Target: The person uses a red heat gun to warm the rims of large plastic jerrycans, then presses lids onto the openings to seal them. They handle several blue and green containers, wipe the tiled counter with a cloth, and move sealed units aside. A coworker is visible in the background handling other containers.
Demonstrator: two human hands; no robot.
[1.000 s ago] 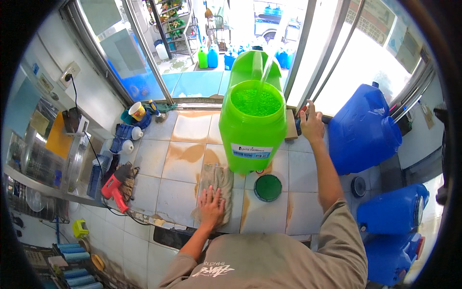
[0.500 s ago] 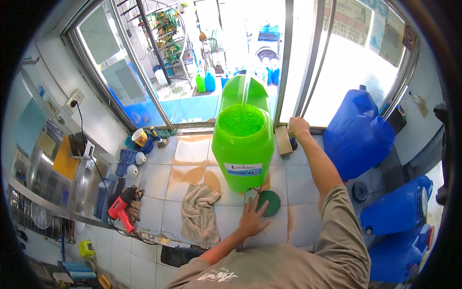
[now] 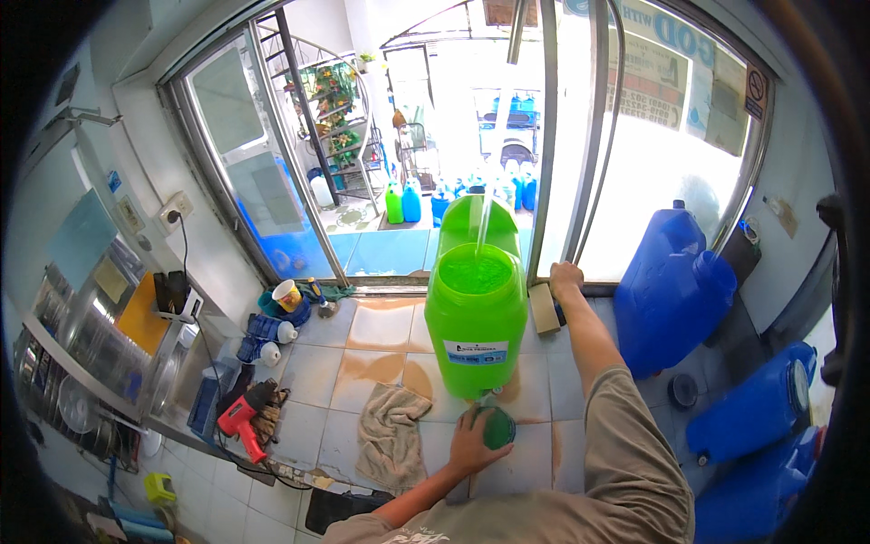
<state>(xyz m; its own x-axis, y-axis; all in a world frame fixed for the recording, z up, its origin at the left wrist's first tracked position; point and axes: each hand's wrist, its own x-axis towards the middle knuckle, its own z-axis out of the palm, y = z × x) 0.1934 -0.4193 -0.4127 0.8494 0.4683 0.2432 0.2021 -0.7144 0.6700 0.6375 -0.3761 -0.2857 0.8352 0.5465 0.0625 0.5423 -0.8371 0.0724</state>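
A large bright green water container (image 3: 476, 331) stands upright on the tiles in front of me. A stream of clear water (image 3: 485, 222) falls into its wide round mouth, and the water inside stands high and bubbles. My left hand (image 3: 469, 442) has its fingers curled around a dark green round lid (image 3: 498, 428), just below the container's base. Stretched forward, my right hand (image 3: 566, 278) is closed beside the sliding door frame, above a small tan block (image 3: 546, 310); what is in its fingers is hidden. A beige towel (image 3: 391, 435) lies crumpled left of my left hand.
Blue containers (image 3: 672, 295) stand along the right side, with a dark round cap (image 3: 681, 392) near them. On the left lie a red heat gun (image 3: 243, 419) with a cord, blue bottles (image 3: 263, 340) and a yellow-white cup (image 3: 287, 295). Beyond the open doorway stand several more containers (image 3: 410, 201).
My left hand has gone from spread fingers beside the lid to a grip around it. The water has risen in the green container. My view has shifted, so everything sits lower.
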